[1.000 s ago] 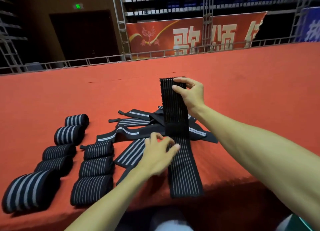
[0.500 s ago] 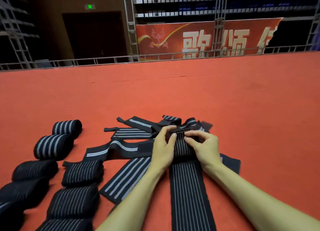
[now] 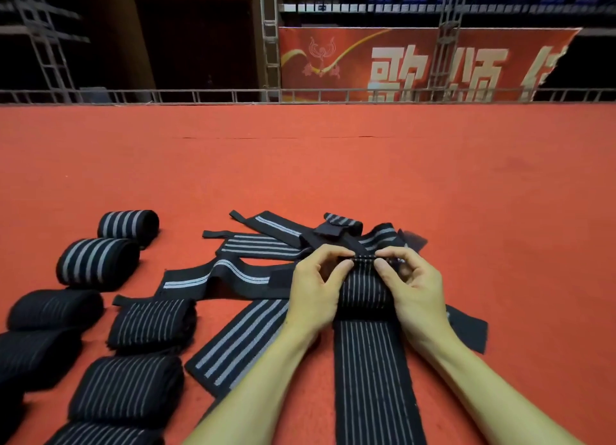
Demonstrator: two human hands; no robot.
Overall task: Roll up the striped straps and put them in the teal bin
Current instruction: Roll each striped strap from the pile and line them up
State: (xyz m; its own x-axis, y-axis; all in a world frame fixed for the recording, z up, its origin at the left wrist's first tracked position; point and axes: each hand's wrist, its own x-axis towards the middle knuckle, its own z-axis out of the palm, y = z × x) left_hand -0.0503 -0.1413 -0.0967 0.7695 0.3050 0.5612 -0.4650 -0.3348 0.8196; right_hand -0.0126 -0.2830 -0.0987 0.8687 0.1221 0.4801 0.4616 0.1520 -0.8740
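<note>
Red carpeted surface carries everything. Both hands, left hand and right hand, grip pinched on the striped strap at lower centre, starting its roll. Finished rolls sit lower left. Next, I'd guess, tight even turns toward the body; no teal bin visible.

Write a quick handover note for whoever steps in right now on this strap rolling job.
Left hand and right hand: both pinching the far end of the thin-striped strap, its first turns started.
Done: finished rolls lined up on the left of the red carpet.
Left: finish this roll, then roll the unrolled pile beyond and left of the hands.
The teal bin is not in view; nothing shows as binned yet.
</note>
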